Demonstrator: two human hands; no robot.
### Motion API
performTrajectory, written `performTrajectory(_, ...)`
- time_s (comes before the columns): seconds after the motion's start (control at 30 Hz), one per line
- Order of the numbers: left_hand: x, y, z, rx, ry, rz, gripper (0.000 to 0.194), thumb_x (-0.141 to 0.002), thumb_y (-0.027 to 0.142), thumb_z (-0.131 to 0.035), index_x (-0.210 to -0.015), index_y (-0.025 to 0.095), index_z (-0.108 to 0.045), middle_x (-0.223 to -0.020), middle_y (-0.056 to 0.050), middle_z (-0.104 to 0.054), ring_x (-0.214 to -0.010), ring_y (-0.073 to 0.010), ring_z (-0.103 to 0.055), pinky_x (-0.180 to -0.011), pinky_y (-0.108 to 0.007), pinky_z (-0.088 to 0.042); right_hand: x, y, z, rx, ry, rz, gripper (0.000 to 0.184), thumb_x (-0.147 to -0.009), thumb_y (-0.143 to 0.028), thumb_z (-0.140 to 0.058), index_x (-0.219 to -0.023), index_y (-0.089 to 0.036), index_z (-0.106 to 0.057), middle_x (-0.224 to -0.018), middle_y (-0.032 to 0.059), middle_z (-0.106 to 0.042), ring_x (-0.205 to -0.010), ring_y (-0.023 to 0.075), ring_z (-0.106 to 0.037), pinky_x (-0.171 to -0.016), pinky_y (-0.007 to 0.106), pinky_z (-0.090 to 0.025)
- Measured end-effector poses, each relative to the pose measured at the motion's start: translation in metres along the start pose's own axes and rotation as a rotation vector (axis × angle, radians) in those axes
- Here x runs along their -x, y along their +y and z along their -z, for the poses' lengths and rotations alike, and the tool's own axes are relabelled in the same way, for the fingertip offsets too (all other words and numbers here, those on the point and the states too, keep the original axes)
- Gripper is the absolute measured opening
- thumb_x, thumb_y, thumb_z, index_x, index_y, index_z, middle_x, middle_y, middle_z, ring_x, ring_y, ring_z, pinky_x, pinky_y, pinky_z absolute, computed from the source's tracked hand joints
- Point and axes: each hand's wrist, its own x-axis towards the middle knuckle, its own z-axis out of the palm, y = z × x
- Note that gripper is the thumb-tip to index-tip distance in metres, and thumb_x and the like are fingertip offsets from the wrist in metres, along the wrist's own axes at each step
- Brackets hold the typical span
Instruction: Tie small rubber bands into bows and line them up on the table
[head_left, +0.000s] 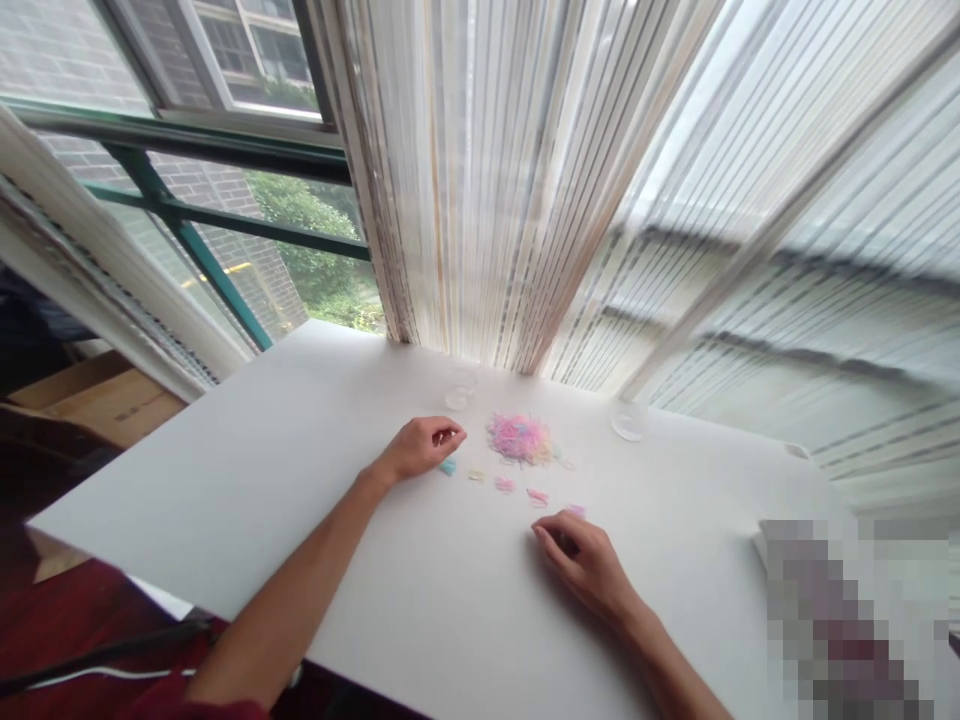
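Note:
A loose pile of thin pastel rubber bands (521, 440), mostly pink, lies on the white table. Just left of it is my left hand (421, 447), thumb and fingertips pinched together; anything between them is too small to make out. In front of the pile runs a slanted row of small bunches: teal (448, 466), yellow (475, 476), pink (504, 485), coral (537, 496) and lilac (576, 510). My right hand (583, 562) is nearest the lilac bunch, its fingers curled and closed, and their contents cannot be seen.
Clear round containers or lids (457, 392) stand behind the pile, with another clear round dish (627, 427) to the right. String curtains (480, 180) hang along the table's far edge. A blurred-out object (832, 620) occupies the right side. A cardboard box (112, 400) sits beyond the left edge.

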Motion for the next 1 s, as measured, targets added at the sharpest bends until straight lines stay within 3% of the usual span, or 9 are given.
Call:
performTrajectory(0.17, -0.039, 0.03, -0.008, -0.045, -0.169, -0.114, 0.025, -0.091, 0.034, -0.058, -0.097, 0.018, -0.076, -0.086, -0.003, -0.075, -0.074, -0.0149, -0.065, -0.072, -0.024, -0.05, 0.0, -0.002, -0.004, -0.002, 0.134, 0.04, 0.02, -0.098, -0.028, -0.054, -0.087, -0.021, -0.068, -0.069, 0.0006, -0.065, -0.055, 0.0125, -0.055, -0.053, 0.023, -0.046)
performTrajectory(0.3, -0.065, 0.046, -0.021, -0.133, -0.265, -0.151, 0.025, -0.088, 0.031, -0.064, -0.106, 0.018, -0.075, -0.102, -0.007, -0.074, -0.088, -0.0192, -0.068, -0.083, -0.028, -0.053, 0.001, -0.003, -0.004, 0.017, 0.29, 0.056, 0.022, -0.098, -0.029, -0.053, -0.084, -0.02, -0.067, -0.065, 0.0007, -0.061, -0.053, 0.0122, -0.053, -0.049, 0.023, -0.044)
performTrajectory(0.47, -0.074, 0.049, -0.027, -0.236, -0.31, -0.152, 0.027, -0.087, 0.028, -0.066, -0.11, 0.017, -0.074, -0.111, -0.011, -0.072, -0.108, -0.027, -0.066, -0.097, -0.036, -0.051, -0.007, 0.005, 0.019, 0.065, 0.386, -0.076, 0.024, -0.097, -0.035, -0.053, -0.084, -0.02, -0.068, -0.067, 0.0026, -0.065, -0.057, 0.0143, -0.057, -0.051, 0.025, -0.047)
performTrajectory(0.63, -0.076, 0.039, -0.021, -0.277, -0.303, -0.117, 0.034, -0.093, 0.027, -0.054, -0.124, 0.019, -0.066, -0.129, -0.011, -0.066, -0.121, -0.0258, -0.061, -0.108, -0.037, -0.046, -0.04, 0.027, 0.05, 0.102, 0.305, -0.17, 0.022, -0.095, -0.034, -0.055, -0.09, -0.021, -0.072, -0.084, 0.0049, -0.073, -0.071, 0.0172, -0.067, -0.059, 0.027, -0.052)
performTrajectory(0.73, -0.077, 0.034, -0.024, -0.289, -0.323, -0.093, 0.041, -0.095, 0.022, -0.046, -0.134, 0.018, -0.059, -0.139, -0.011, -0.061, -0.129, -0.0239, -0.057, -0.114, -0.035, -0.041, -0.074, 0.043, 0.056, 0.131, 0.233, -0.2, 0.021, -0.094, -0.028, -0.054, -0.1, -0.022, -0.073, -0.096, 0.0057, -0.075, -0.082, 0.0183, -0.069, -0.066, 0.028, -0.054)
performTrajectory(1.0, -0.078, 0.026, -0.038, -0.261, -0.371, -0.11, 0.044, -0.094, 0.017, -0.044, -0.136, 0.017, -0.057, -0.14, -0.012, -0.06, -0.13, -0.0245, -0.056, -0.114, -0.037, -0.041, -0.16, 0.067, 0.03, 0.222, 0.05, -0.2, 0.027, -0.089, -0.008, -0.056, -0.103, -0.017, -0.077, -0.094, 0.009, -0.073, -0.084, 0.0193, -0.067, -0.084, 0.033, -0.052)
